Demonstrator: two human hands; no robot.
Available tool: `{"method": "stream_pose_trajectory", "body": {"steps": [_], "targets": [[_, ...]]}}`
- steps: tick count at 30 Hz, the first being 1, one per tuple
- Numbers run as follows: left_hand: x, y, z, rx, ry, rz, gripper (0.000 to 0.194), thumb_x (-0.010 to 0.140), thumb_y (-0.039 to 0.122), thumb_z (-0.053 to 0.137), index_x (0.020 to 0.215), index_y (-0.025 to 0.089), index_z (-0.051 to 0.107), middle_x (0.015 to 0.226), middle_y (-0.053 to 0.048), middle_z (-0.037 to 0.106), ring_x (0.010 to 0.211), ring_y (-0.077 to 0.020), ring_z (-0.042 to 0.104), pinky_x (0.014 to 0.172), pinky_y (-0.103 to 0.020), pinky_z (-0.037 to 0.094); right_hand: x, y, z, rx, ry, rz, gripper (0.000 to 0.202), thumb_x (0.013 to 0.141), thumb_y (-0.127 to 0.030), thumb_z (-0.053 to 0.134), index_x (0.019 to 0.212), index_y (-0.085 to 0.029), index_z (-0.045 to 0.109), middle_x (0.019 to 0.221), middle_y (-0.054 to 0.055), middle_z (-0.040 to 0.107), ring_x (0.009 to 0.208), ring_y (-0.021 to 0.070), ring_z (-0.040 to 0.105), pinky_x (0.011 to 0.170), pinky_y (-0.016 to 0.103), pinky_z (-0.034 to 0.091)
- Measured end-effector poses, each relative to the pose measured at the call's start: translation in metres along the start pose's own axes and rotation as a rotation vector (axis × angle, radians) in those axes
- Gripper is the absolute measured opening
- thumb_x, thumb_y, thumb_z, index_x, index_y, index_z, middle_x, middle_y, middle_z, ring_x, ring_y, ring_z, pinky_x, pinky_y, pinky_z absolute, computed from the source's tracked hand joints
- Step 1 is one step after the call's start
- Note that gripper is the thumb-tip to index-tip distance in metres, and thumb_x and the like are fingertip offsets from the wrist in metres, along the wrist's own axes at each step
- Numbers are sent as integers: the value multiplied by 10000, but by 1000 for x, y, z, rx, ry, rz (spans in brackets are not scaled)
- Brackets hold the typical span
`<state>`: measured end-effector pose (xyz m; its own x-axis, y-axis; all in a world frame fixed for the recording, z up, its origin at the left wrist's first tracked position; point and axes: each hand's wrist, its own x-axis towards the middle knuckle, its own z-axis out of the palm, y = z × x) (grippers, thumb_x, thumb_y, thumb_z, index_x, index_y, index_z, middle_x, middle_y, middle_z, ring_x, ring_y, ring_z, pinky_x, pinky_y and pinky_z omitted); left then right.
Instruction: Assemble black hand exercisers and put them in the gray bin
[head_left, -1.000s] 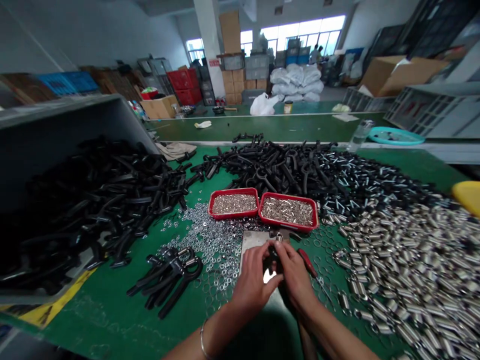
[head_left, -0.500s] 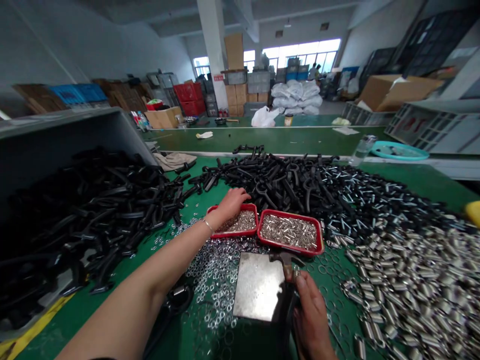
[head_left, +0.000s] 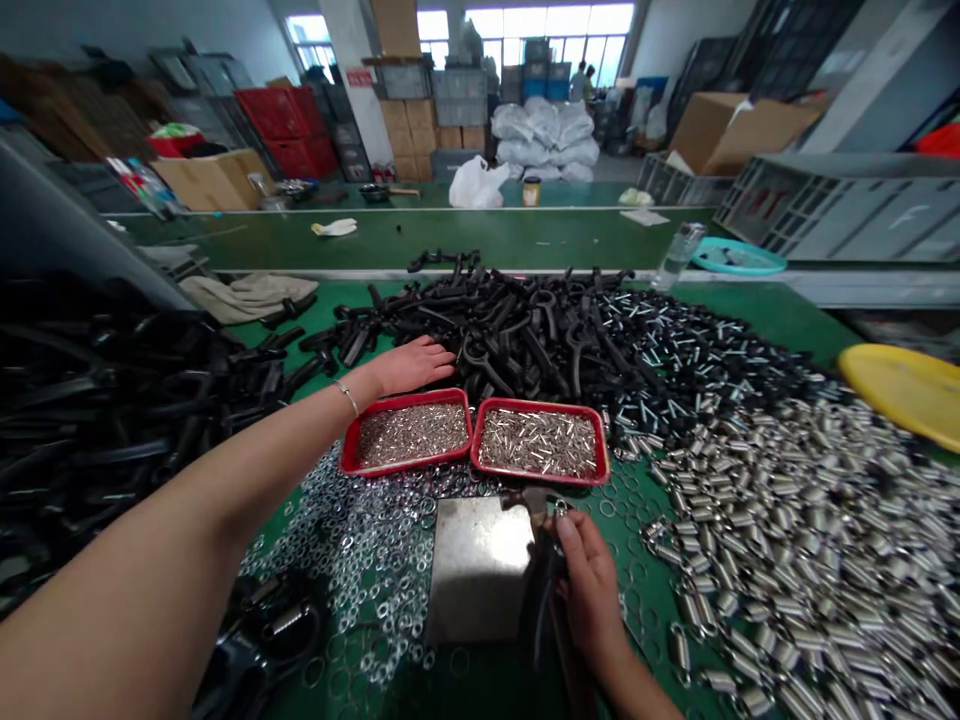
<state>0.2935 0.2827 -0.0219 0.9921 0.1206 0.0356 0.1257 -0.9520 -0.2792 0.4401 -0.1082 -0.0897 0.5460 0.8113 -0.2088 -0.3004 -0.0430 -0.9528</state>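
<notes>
My left hand [head_left: 416, 365] reaches over the far rim of the left red tray [head_left: 409, 465], which holds small metal bits. Its fingers are stretched out flat at the near edge of a pile of black plastic handles [head_left: 517, 325]. Close to me, my right hand [head_left: 592, 575] is closed around a hammer [head_left: 534, 498], its head above a square metal plate [head_left: 480, 570]. A shiny metal end, probably of a spring [head_left: 560, 508], shows between the thumb and fingers. A dark curved piece [head_left: 538, 600] lies along the hammer, partly in shadow.
The right red tray [head_left: 604, 450] holds small metal pins. Loose metal rings [head_left: 375, 560] cover the green table left of the plate. Metal springs [head_left: 780, 540] are heaped on the right, near a yellow lid-like dish [head_left: 907, 385]. More black handles [head_left: 97, 430] fill the left side.
My left hand has gone from above the left red tray to the edge of the handle pile, fingers now straighter. The right hand keeps hold of the hammer. The view has shifted.
</notes>
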Motion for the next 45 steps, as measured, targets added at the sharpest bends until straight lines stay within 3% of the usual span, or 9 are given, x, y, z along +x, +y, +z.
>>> {"method": "stream_pose_trajectory", "body": {"steps": [6,12,16,21,25,29,33,39,45], "targets": [[12,3,4,73,-29,-73,414,960,115,448,1335,236,573,1506,-95,479,1392,-256,408,1114,-430,270,-1,-5,4,-7,-4,30,307,919,-535,592,886,-230,585,783,-13,582,675,126,499,564,203,407],[35,6,6,65,59,-57,305,935,103,504,1182,213,646,1366,-74,612,1428,-230,384,1147,-428,271,-2,-10,5,-25,9,27,368,878,-592,612,842,-227,581,743,-5,584,602,118,482,474,191,388],[23,6,-5,3,-4,7,174,914,96,541,1005,184,660,1190,-89,686,1310,-198,513,1118,-359,333,-3,-6,2,42,-2,69,355,885,-575,613,877,-222,581,758,-8,582,541,90,446,421,174,342],[-18,14,-45,-169,184,-552,167,952,287,569,1041,147,584,973,-59,655,1080,-238,593,1037,-419,423,-1,-9,1,71,-28,133,342,880,-560,624,905,-225,556,722,-46,519,497,65,417,413,158,336],[-53,75,-78,-351,375,-796,293,1007,363,443,1207,159,505,1054,-56,659,981,-199,624,895,-360,509,0,-20,3,-154,-69,28,348,902,-575,566,893,-228,542,704,-49,527,495,94,471,434,200,385],[-67,201,-87,-1343,240,-904,422,991,557,352,1033,174,526,697,-24,685,502,-138,575,528,-260,475,-8,-30,8,-494,-157,-131,315,954,-540,489,888,-236,543,596,-63,495,499,138,517,508,244,399],[-63,298,-77,-1750,244,-965,482,950,626,379,1020,172,527,518,19,602,428,-136,542,454,-225,424,-21,-37,13,-724,-253,-303,299,983,-487,451,892,-227,565,702,-10,609,632,174,585,616,271,395],[-66,331,-81,-1697,235,-936,489,969,637,330,988,197,543,458,46,542,384,-141,484,429,-244,380,-39,-39,11,-749,-321,-374,271,1002,-450,424,892,-236,550,769,7,639,699,197,607,663,287,383],[-64,351,-92,-1479,248,-978,414,976,633,316,917,257,478,476,49,520,440,-192,547,489,-315,426,-52,-37,13,-640,-208,-342,285,987,-459,453,829,-240,545,717,5,629,663,193,581,631,283,383]]}}
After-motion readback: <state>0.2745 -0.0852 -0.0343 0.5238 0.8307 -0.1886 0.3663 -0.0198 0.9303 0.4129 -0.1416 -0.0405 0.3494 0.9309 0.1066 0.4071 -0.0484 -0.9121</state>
